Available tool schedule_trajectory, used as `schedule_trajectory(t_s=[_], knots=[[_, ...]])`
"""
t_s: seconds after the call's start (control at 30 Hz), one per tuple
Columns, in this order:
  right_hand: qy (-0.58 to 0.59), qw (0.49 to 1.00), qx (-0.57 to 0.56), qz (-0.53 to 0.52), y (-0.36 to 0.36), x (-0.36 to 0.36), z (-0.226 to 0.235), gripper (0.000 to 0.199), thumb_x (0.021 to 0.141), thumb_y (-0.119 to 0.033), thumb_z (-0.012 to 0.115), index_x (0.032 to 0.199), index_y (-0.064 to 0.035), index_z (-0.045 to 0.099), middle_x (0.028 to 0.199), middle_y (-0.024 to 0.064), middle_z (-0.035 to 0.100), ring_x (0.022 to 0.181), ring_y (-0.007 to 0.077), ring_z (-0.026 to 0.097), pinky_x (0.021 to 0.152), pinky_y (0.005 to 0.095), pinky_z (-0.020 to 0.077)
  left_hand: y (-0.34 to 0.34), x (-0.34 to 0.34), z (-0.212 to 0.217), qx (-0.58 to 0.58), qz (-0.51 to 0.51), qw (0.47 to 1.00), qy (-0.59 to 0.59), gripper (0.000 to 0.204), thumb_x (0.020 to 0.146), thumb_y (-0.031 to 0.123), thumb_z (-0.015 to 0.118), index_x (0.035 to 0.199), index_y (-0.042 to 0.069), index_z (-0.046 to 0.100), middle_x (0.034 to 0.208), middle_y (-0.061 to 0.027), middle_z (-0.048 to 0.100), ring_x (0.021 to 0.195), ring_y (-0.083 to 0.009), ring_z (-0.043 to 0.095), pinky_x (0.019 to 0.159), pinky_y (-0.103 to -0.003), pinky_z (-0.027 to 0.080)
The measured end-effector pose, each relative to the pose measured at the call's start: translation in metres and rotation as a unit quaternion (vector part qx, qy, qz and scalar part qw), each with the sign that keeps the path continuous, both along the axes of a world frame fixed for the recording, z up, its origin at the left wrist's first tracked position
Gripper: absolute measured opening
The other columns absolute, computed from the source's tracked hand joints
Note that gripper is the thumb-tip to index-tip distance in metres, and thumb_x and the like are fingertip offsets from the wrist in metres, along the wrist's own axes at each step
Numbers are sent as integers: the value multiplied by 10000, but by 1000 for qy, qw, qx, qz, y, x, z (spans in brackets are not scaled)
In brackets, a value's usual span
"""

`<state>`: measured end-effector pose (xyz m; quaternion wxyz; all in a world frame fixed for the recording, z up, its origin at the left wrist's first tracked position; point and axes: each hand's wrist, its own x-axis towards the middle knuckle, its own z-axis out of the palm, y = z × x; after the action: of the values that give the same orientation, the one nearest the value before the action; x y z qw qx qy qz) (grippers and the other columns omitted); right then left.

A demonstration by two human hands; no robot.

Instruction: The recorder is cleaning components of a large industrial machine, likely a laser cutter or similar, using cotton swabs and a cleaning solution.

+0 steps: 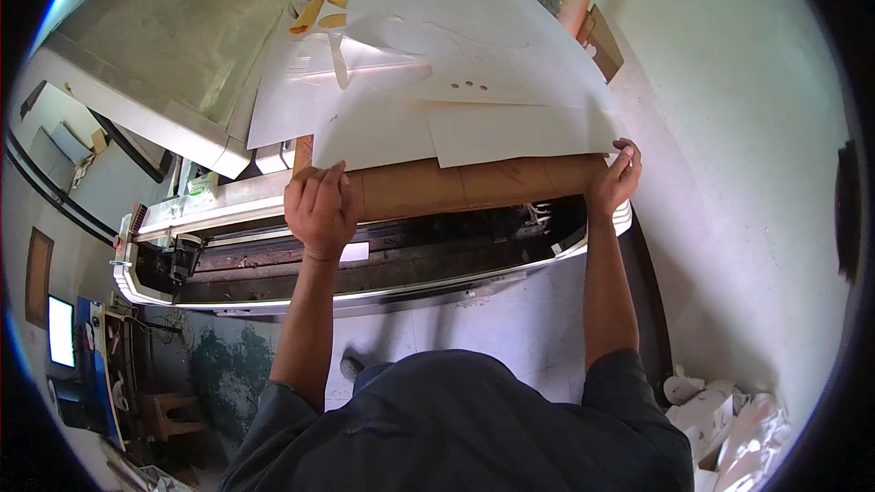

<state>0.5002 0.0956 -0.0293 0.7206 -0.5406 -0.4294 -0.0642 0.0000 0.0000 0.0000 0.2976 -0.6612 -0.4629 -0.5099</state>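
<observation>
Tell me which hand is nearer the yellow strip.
Left. In the picture, the left hand, on the brown roll, is almost straight below the yellow strip; the right hand, at the roll's right end, is below and well right.

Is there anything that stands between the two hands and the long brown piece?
Nothing visible does: the left hand and right hand grip the brown piece directly, at opposite ends; white paper lies along its far edge.

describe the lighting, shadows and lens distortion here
Head view: fisheye bends the machine's front rail into a curve, with black corners; light washes the white sheets pale; the open trough sits in shadow; the screen is blown out white; left hand and right hand look fairly sharp.
</observation>
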Motion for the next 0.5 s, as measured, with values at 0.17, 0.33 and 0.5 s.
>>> schedule_trajectory(t_s=[0.17,0.33,0.5], knots=[[-59,995,-64,-58,15,-19,28,382,1191,-332,495,1225,-54,755,1160,132,776,1115,313,703,1028,440,525,26,-4,3,45,5,999,-4,215,918,83,767,1126,70,819,1002,-75,773,990,-301,721,871,-427,563],[-64,992,-84,-74,28,-19,24,384,1185,-328,482,1205,-72,767,1135,115,784,1098,327,694,994,461,530,42,-7,4,21,2,1000,-4,231,918,87,772,1144,78,817,1012,-78,766,993,-301,709,877,-433,557],[-65,988,-115,-82,46,-21,18,386,1183,-334,471,1202,-100,777,1111,97,793,1093,336,687,986,478,530,58,-15,-2,8,-6,1000,-2,240,914,93,775,1151,91,815,1024,-67,759,1011,-296,695,886,-443,546]])
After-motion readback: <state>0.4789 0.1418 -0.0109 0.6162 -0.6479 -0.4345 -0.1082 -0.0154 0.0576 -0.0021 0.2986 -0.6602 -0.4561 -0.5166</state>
